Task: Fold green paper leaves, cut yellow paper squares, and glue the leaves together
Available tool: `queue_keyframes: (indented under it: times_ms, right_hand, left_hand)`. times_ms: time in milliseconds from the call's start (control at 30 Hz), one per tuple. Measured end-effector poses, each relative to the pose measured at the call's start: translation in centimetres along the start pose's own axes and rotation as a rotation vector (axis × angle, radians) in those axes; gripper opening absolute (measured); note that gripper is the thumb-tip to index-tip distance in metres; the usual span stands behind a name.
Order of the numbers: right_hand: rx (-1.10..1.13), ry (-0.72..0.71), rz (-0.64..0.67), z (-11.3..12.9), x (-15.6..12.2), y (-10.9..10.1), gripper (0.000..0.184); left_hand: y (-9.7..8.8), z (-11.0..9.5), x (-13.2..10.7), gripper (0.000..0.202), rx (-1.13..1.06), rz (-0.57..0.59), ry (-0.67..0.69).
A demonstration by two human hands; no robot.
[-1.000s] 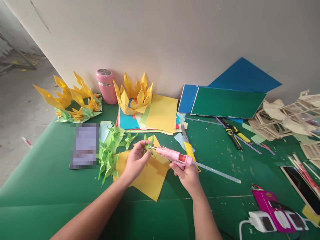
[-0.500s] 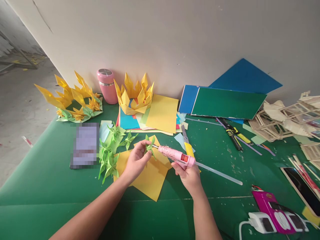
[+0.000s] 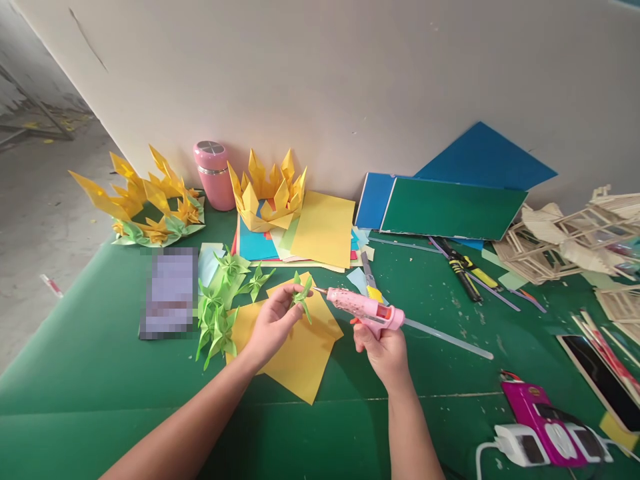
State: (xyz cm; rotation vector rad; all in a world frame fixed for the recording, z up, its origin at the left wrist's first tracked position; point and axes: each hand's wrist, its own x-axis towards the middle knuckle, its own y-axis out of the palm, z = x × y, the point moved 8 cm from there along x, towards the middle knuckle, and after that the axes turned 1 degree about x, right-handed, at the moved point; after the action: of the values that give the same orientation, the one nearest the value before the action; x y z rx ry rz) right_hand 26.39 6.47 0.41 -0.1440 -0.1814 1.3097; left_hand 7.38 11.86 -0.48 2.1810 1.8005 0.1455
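Observation:
Pinched in my left hand (image 3: 280,315) is a green folded paper flower (image 3: 302,297), held above yellow paper sheets (image 3: 300,363). My right hand (image 3: 386,347) grips a pink hot glue gun (image 3: 365,308), its metal nozzle aimed left at the flower with a small gap between them. A long clear glue stick (image 3: 450,339) sticks out from the gun's back end. More green paper flowers (image 3: 219,327) lie in a cluster left of my left hand, and a single one (image 3: 256,283) sits just above it.
Yellow paper crowns stand at the back, one (image 3: 270,200) on stacked coloured paper, another (image 3: 155,207) further left beside a pink flask (image 3: 215,177). A utility knife (image 3: 370,280), pliers (image 3: 463,273), wooden stick models (image 3: 550,247), a phone (image 3: 600,380) and a power strip (image 3: 543,417) lie rightward.
My right hand has drawn the glue gun back to the right, so its nozzle has come away from the green flower. My left hand keeps its hold almost in place.

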Motion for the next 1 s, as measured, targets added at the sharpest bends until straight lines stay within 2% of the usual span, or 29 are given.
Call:
queue_keyframes:
  times_ms: [100,200,333,433,567,667,733,833,900,1000]
  right_hand:
    - [0.064,0.01,-0.138,0.0,0.1,-1.9,0.038]
    - [-0.001,0.068,-0.333,-0.5,0.2,-5.0,0.049]
    - [-0.391,0.15,-0.528,-1.5,0.5,-9.2,0.056]
    - [-0.642,0.141,-0.521,-2.2,1.0,-10.1,0.069]
    - [-0.733,0.211,-0.502,-3.6,1.3,-10.1,0.077]
    - [-0.673,0.255,-0.545,-4.1,1.1,-10.4,0.072]
    - [-0.662,0.211,-0.57,-3.6,1.0,-10.5,0.066]
    - [-0.731,-0.015,-0.591,-0.9,0.9,-9.6,0.054]
    - [-0.695,-0.199,-0.565,1.5,0.6,-7.7,0.045]
    - [-0.597,-0.433,-0.307,5.2,0.2,-2.5,0.03]
  left_hand:
    - [0.0,0.1,0.1,0.03,0.017,0.019,-0.002]
    - [0.0,0.3,0.2,0.032,0.024,0.024,0.001]
    - [-0.1,0.6,0.2,0.031,0.036,0.014,-0.008]
    - [0.0,0.5,0.3,0.03,0.035,0.012,-0.003]
    - [0.0,0.4,0.3,0.03,0.05,0.021,0.006]
    - [0.0,0.3,0.2,0.029,0.062,0.022,0.02]
    - [0.1,0.4,0.1,0.029,0.065,0.025,0.021]
    - [0.1,0.4,0.0,0.029,0.079,0.03,0.02]
    - [0.1,0.2,0.0,0.028,0.107,0.031,0.039]
    - [0.1,-0.1,0.0,0.025,0.172,0.032,0.095]
